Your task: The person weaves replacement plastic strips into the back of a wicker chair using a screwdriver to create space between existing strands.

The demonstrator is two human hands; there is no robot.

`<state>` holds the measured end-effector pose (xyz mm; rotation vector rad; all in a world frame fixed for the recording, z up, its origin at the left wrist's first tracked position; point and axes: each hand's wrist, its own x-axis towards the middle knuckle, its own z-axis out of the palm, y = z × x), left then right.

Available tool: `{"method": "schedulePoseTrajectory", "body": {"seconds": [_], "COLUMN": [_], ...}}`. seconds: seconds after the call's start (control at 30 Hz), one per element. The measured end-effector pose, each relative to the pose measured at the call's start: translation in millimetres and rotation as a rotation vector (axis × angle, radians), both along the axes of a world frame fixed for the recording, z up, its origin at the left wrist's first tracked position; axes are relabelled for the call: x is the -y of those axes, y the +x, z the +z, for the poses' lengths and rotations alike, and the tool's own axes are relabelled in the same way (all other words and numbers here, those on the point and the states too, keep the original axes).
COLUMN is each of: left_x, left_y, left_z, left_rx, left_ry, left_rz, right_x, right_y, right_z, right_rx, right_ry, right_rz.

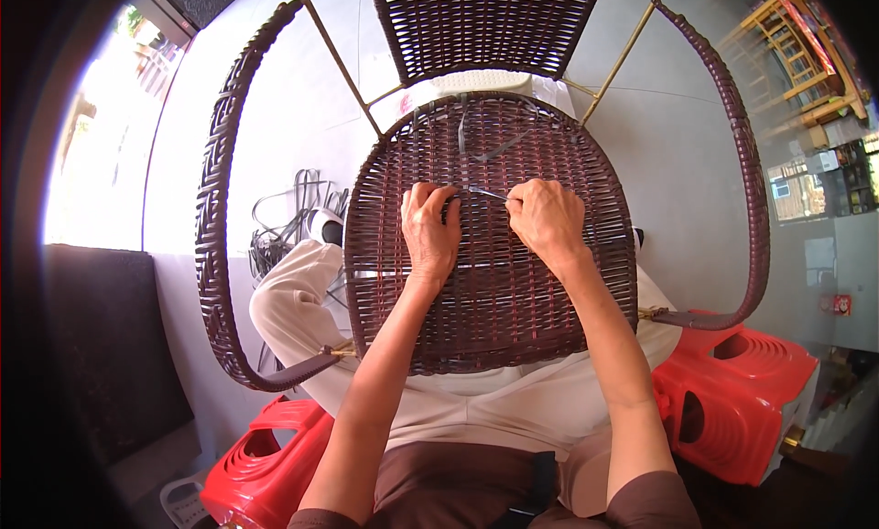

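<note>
A dark brown woven chair seat [494,300] lies across my lap. My right hand [549,219] is closed in a pinch on a thin shiny strip-like piece [487,193]; whether it is a metal tool or a strip I cannot tell. Its far end meets the weave between my hands. My left hand [428,229] rests on the seat just left of that spot, fingers curled in; what they grip, if anything, is hidden. Beyond both hands, a loose grey flat strip [502,149] loops up from the weave.
The woven backrest [490,25] extends away from me, flanked by a left armrest [217,181] and a right armrest [746,153]. A tangle of grey strips [284,227] lies on the floor. Red plastic stools [732,392] stand at both sides, with bamboo-coloured furniture [797,62] far right.
</note>
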<state>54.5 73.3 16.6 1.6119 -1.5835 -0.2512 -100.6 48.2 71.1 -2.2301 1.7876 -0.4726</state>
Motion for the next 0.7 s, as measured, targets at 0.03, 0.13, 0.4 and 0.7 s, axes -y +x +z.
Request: {"method": "schedulePoseTrajectory", "body": {"seconds": [0.03, 0.13, 0.4, 0.7], "left_x": [0, 0, 0, 0], "left_y": [0, 0, -1, 0], "left_z": [0, 1, 1, -1], "left_rx": [-0.001, -0.004, -0.008, 0.011], "left_ry": [0.001, 0.0, 0.001, 0.001], "left_rz": [0.001, 0.001, 0.005, 0.031], "right_x": [1, 3, 8, 10], "right_y": [0, 2, 0, -8], "right_z": [1, 9, 14, 8], "right_rx": [-0.001, -0.054, -0.068, 0.031], "right_ry": [0.001, 0.045, 0.092, 0.162], "right_rz": [0.001, 0.014, -0.02, 0.008]}}
